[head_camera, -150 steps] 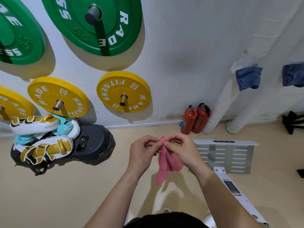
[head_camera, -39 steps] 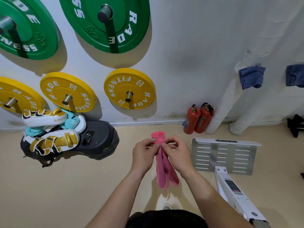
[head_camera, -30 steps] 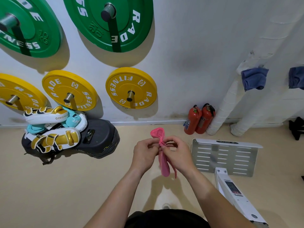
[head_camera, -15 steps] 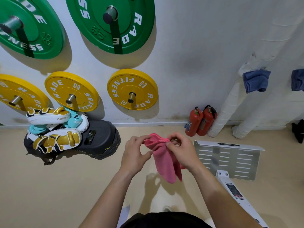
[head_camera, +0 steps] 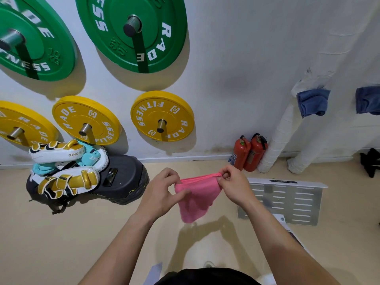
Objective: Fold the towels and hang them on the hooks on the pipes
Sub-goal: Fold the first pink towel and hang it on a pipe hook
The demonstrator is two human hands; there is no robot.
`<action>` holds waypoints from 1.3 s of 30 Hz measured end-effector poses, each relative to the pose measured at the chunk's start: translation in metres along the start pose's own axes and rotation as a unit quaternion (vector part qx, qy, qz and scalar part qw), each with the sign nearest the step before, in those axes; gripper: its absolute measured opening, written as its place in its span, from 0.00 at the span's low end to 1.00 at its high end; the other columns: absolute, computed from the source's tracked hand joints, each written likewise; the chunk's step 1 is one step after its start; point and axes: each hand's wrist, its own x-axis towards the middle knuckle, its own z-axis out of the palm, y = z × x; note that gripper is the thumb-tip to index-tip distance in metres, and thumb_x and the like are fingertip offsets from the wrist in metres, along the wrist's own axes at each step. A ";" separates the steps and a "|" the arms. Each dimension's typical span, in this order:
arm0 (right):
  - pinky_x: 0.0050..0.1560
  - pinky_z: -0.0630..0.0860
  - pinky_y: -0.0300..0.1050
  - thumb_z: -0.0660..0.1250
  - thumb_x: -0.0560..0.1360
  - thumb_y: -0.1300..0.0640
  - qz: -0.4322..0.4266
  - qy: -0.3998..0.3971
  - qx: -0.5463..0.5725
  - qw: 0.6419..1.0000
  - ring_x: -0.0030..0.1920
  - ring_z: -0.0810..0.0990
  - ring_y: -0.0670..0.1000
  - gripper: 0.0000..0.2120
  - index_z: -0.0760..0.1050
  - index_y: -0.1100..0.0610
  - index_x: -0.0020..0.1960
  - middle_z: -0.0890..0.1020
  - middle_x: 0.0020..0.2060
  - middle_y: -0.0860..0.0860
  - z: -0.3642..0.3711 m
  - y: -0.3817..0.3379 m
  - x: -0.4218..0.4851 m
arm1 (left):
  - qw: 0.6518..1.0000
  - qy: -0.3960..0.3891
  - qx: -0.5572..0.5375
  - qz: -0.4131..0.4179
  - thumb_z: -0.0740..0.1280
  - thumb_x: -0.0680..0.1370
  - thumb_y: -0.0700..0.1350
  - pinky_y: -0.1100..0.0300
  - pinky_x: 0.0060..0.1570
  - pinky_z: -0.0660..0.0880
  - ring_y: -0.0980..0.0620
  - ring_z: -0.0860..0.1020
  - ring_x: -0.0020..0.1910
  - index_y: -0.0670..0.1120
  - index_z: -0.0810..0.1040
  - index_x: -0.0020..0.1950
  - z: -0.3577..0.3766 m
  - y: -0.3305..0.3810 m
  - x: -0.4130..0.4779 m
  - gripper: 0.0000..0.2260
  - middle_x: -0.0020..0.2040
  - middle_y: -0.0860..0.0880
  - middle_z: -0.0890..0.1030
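Note:
A small pink towel (head_camera: 198, 197) hangs in front of me, stretched along its top edge between both hands. My left hand (head_camera: 164, 191) pinches its left top corner. The right top corner is pinched by my right hand (head_camera: 232, 187). The rest of the cloth droops below to a point. Two blue towels hang on the white wrapped pipes at the right: one (head_camera: 312, 101) on the nearer pipe (head_camera: 279, 136), the other (head_camera: 368, 99) cut by the frame's right edge.
Green and yellow weight plates (head_camera: 162, 116) are mounted on the white wall. Boxing pads (head_camera: 61, 167) lie on a black step at the left. Two red fire extinguishers (head_camera: 249, 152) stand by the pipes. A white slotted metal plate (head_camera: 287, 199) lies on the beige floor to my right.
The towel was bunched into a narrow strip between hands held close together; my hands have moved apart and spread its top edge wide.

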 end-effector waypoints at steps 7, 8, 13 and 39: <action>0.37 0.67 0.37 0.67 0.76 0.64 -0.070 -0.055 0.094 0.992 0.33 0.68 0.44 0.08 0.74 0.53 0.43 0.73 0.34 0.44 -0.009 -0.018 -0.006 | 0.977 0.063 -0.164 -0.124 0.75 0.74 0.45 0.57 0.38 0.73 0.57 0.76 0.36 0.51 0.73 0.43 -0.008 0.014 0.010 0.10 0.37 0.56 0.79; 0.38 0.67 0.39 0.67 0.76 0.64 -0.069 -0.042 0.094 0.992 0.32 0.68 0.44 0.08 0.74 0.52 0.44 0.73 0.34 0.44 -0.012 -0.018 -0.003 | 0.975 0.061 -0.177 -0.118 0.75 0.74 0.44 0.58 0.40 0.74 0.58 0.78 0.39 0.52 0.74 0.47 -0.011 0.022 0.012 0.10 0.40 0.57 0.80; 0.42 0.69 0.46 0.65 0.69 0.66 -0.047 -0.088 0.077 0.992 0.33 0.74 0.45 0.15 0.77 0.50 0.51 0.75 0.29 0.47 -0.036 -0.025 0.006 | 0.974 0.033 -0.203 -0.090 0.75 0.73 0.41 0.54 0.47 0.75 0.52 0.81 0.41 0.56 0.74 0.58 -0.018 0.050 0.022 0.19 0.38 0.52 0.84; 0.46 0.70 0.35 0.64 0.75 0.53 -0.310 -0.065 -0.064 0.946 0.44 0.78 0.38 0.06 0.77 0.44 0.47 0.81 0.41 0.39 -0.072 -0.127 0.047 | 0.910 -0.135 -0.326 -0.217 0.77 0.69 0.46 0.55 0.43 0.75 0.52 0.80 0.40 0.41 0.83 0.47 0.043 -0.006 -0.008 0.12 0.41 0.48 0.84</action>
